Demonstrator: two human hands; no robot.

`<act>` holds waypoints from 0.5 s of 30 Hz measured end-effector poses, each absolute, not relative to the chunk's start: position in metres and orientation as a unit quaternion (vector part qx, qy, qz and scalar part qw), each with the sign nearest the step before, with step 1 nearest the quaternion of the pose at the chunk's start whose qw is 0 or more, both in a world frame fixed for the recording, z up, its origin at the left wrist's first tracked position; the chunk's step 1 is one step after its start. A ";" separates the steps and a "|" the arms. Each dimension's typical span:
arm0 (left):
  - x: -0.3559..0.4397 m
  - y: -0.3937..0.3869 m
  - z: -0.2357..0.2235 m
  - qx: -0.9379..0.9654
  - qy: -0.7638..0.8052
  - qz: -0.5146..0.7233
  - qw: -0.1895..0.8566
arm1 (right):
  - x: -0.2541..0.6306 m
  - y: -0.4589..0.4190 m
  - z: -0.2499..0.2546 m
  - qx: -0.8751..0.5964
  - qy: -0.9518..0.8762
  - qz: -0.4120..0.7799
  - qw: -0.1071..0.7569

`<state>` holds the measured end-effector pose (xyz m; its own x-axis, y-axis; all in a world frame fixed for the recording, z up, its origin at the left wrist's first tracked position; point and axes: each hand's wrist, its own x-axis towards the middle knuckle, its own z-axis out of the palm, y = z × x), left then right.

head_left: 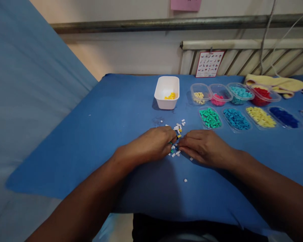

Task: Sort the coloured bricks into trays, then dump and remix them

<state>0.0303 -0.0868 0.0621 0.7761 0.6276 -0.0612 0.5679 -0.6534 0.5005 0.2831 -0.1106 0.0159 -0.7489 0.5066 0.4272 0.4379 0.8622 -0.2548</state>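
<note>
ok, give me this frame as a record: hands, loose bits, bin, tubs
left hand: at the loose pieces, grip hidden
right hand: facing the left, fingertips at the same pieces, grip unclear
loose pieces: mostly white, some yellow, green, blue
stray piece: white, nearer the person
bin: white, yellow pieces inside
back tubs, left to right: cream, pink, turquoise, red
front tubs, first four: green, blue, pale yellow, navy
</note>
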 end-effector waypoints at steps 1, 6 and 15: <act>0.031 -0.087 0.061 0.903 0.331 0.073 0.265 | 0.283 -0.111 0.016 -0.256 -0.930 0.072 0.255; 0.041 -0.089 0.056 0.783 0.389 0.196 0.445 | 0.281 -0.116 0.020 -0.288 -0.901 0.089 0.312; 0.054 -0.087 0.052 0.554 0.423 0.319 0.642 | 0.280 -0.116 0.027 -0.345 -0.849 0.081 0.392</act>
